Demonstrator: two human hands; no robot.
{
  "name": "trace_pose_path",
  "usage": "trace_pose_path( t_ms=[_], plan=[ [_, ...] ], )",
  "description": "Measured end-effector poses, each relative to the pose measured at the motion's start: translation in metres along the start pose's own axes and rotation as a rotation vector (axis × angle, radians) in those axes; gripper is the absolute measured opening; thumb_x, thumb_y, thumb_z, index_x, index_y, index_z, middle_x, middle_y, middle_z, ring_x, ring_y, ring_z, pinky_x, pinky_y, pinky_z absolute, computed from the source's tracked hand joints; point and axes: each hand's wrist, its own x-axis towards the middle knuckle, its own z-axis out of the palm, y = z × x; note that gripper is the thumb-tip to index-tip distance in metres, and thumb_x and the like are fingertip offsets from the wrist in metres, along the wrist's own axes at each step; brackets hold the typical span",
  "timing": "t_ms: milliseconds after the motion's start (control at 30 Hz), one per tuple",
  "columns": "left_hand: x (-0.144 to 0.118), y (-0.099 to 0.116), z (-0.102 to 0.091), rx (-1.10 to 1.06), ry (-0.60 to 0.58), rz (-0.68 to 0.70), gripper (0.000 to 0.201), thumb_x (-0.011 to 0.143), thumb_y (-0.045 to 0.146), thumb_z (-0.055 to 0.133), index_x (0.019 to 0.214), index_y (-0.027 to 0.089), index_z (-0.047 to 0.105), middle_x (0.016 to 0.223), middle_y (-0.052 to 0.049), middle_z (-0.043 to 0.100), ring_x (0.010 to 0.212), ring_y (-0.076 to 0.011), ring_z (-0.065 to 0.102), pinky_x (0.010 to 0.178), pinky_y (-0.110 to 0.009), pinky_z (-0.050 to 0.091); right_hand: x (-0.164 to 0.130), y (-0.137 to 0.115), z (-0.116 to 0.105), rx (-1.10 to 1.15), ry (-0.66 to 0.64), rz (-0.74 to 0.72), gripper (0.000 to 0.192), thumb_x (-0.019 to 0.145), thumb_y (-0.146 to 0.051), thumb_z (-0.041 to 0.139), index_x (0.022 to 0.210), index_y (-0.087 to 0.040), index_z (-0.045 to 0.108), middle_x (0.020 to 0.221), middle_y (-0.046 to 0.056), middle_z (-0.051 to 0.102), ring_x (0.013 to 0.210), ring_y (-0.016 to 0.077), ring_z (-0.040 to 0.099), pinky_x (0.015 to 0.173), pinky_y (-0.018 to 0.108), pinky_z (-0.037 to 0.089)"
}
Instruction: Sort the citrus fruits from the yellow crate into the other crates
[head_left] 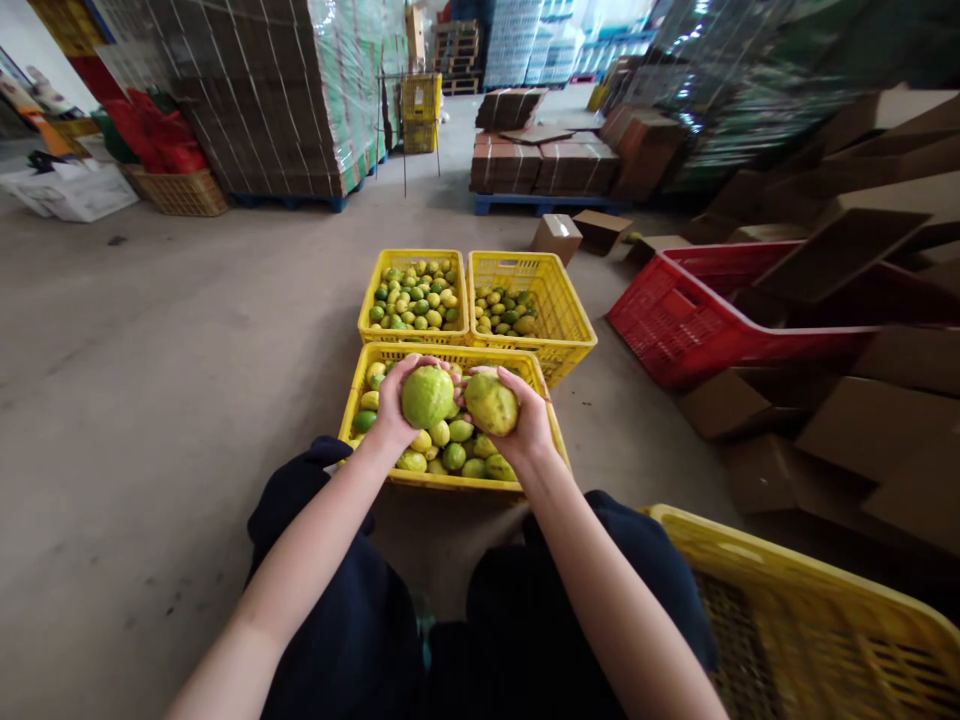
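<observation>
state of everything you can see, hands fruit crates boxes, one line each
left hand: curled around green fruit
right hand: curled around mottled fruit
green fruit: held
mottled fruit: held
front crate: open-topped, fruit inside
back left crate: open-topped, fruit inside
back right crate: open-topped, partly filled
red crate: open-topped, cardboard inside
side crate: open-topped, cut off by frame
flattened boxes: stacked, strapped

Single view, head-worn: looks forward and steeply down from above the person's knees (664, 570). Hands (391, 405) near, mid-frame, seen from wrist side. Floor (187, 350) recedes to wrapped stacks (247, 100) well off, along top edge.
</observation>
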Motion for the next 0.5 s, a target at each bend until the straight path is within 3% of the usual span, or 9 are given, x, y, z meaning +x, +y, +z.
trace_pose_path(
  t_ms=[267, 500],
  plan=[
    [-0.0061, 0.0027, 0.0057, 0.003, -0.029, 0.012, 0.017, 0.077, 0.029, 0.058, 0.066, 0.017, 0.062, 0.068, -0.004, 0.066, 0.078, -0.0231, 0.071, 0.075, -0.034, 0.058, -0.0063, -0.0013, 0.0000, -0.013, -0.155, -0.062, 0.016, 0.067, -0.029, 0.060, 0.080, -0.019, 0.061, 0.073, 0.005, 0.068, 0.063, 0.0225, 0.068, 0.040, 0.027, 0.049],
    [-0.0094, 0.0043, 0.0035, 0.039, -0.080, 0.018, 0.020, 0.076, 0.028, 0.056, 0.061, 0.017, 0.062, 0.067, -0.004, 0.066, 0.078, -0.0226, 0.070, 0.073, -0.033, 0.057, -0.0098, -0.0012, 0.0001, -0.081, -0.234, -0.092, 0.017, 0.062, -0.032, 0.062, 0.075, -0.020, 0.059, 0.074, 0.005, 0.068, 0.061, 0.0224, 0.066, 0.038, 0.028, 0.048]
  ],
)
